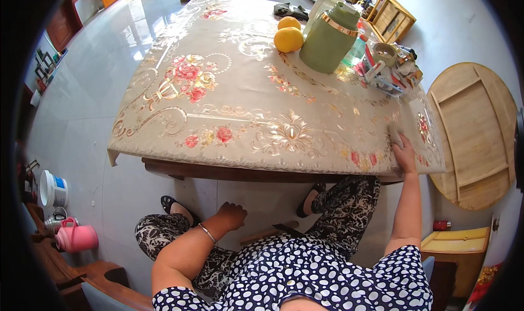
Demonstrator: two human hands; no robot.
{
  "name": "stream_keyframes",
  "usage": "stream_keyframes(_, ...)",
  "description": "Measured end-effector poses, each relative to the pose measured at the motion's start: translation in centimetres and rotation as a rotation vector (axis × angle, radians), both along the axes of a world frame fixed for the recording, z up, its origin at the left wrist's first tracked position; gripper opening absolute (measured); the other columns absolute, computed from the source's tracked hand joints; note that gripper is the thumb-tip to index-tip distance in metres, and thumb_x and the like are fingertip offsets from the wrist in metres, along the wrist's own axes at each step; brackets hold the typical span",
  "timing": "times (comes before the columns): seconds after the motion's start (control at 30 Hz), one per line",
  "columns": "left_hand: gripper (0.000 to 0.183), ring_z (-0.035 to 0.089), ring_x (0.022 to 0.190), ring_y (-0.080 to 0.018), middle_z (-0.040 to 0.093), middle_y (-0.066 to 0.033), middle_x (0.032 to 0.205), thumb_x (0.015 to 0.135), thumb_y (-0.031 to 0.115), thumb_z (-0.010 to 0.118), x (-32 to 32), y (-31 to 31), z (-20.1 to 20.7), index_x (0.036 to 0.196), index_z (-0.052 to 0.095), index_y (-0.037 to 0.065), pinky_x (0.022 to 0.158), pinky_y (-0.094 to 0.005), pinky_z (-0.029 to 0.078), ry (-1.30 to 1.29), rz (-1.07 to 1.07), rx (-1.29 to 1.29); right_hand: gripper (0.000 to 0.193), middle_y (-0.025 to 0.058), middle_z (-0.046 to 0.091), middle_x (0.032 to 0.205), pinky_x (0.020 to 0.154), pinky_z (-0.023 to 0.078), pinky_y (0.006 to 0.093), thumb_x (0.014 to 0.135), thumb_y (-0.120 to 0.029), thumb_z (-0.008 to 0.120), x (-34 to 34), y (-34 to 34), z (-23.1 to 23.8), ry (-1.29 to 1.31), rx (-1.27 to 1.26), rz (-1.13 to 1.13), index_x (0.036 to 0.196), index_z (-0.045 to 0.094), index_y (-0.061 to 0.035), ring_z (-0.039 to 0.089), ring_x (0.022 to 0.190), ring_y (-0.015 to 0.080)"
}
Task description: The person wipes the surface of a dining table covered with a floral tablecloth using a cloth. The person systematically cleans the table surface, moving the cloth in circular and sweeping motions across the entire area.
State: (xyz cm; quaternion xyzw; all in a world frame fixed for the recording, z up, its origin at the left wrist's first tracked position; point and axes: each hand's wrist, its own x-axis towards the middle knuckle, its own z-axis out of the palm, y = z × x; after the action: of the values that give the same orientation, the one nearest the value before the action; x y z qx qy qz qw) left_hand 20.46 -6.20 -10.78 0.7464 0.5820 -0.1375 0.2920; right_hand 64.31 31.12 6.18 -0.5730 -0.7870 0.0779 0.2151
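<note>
Over my lap, my left hand [232, 216] is curled into a loose fist, with a bracelet on the wrist and nothing visible in it. My right arm stretches out to the near right corner of a table with a beige floral tablecloth [234, 98]. There my right hand [405, 155] rests on the cloth, its fingers around a small, crumpled grey-brown rag [394, 131]. The rag's colour blends with the tablecloth, and the hand partly covers it.
A green thermos jug [329, 41], two oranges [288, 39] and a basket of small items [385, 76] stand at the table's far right. A round wooden tabletop [472, 136] leans at the right. A pink jug [77, 238] and a white bucket [53, 189] are at the left.
</note>
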Motion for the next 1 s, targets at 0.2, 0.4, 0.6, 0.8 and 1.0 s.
stream_keyframes(0.2,0.033,0.06,0.093,-0.0274,0.062,-0.0095,0.099,0.077,0.035,0.068,-0.1,-0.5,0.1,0.099,0.063,0.01,0.08,-0.0416,0.046,-0.024,0.011,0.05,0.049,0.0159,0.051,0.131,0.104,0.035,0.036,0.076,-0.015,0.062,-15.3,-1.2,0.8,0.002,0.019,0.343,0.124,0.055,-0.0052,0.046,0.122,0.0317)
stream_keyframes(0.4,0.03,0.059,0.095,-0.0258,0.062,-0.0083,0.099,0.076,0.032,0.068,0.4,-0.7,-0.5,0.097,0.064,0.011,0.083,-0.0396,0.044,-0.021,0.041,0.098,0.048,0.0149,0.05,0.132,0.103,0.035,0.0378,0.076,-0.013,0.062,-27.8,-2.2,-0.2,0.051,0.076,0.653,0.123,0.055,-0.005,0.045,0.122,0.0331)
stream_keyframes(0.6,0.028,0.058,0.093,-0.0243,0.062,-0.0065,0.098,0.076,0.031,0.067,0.8,-0.9,-1.0,0.097,0.064,0.012,0.081,-0.0381,0.042,-0.017,0.04,0.115,0.047,0.0112,0.048,0.135,0.104,0.036,0.0372,0.079,-0.013,0.062,-39.8,-9.4,1.4,-0.023,0.046,0.903,0.125,0.053,-0.0065,0.045,0.124,0.0297)
stream_keyframes(0.8,0.029,0.058,0.095,-0.0236,0.062,-0.0054,0.1,0.078,0.032,0.066,0.9,-0.3,-1.1,0.099,0.064,0.012,0.082,-0.0373,0.041,0.005,0.023,0.085,0.05,0.012,0.047,0.135,0.106,0.034,0.0387,0.077,-0.019,0.066,-48.2,-19.6,1.6,0.033,-0.013,1.245,0.124,0.054,-0.0092,0.041,0.126,0.0316)
stream_keyframes(1.0,0.031,0.057,0.097,-0.0245,0.061,-0.0067,0.104,0.08,0.033,0.066,0.2,0.6,-0.4,0.103,0.063,0.011,0.083,-0.0374,0.041,0.029,0.032,0.04,0.046,0.0101,0.048,0.133,0.103,0.037,0.0398,0.077,-0.018,0.065,-51.2,-24.2,0.5,0.122,0.031,1.344,0.122,0.055,-0.0093,0.042,0.124,0.0317)
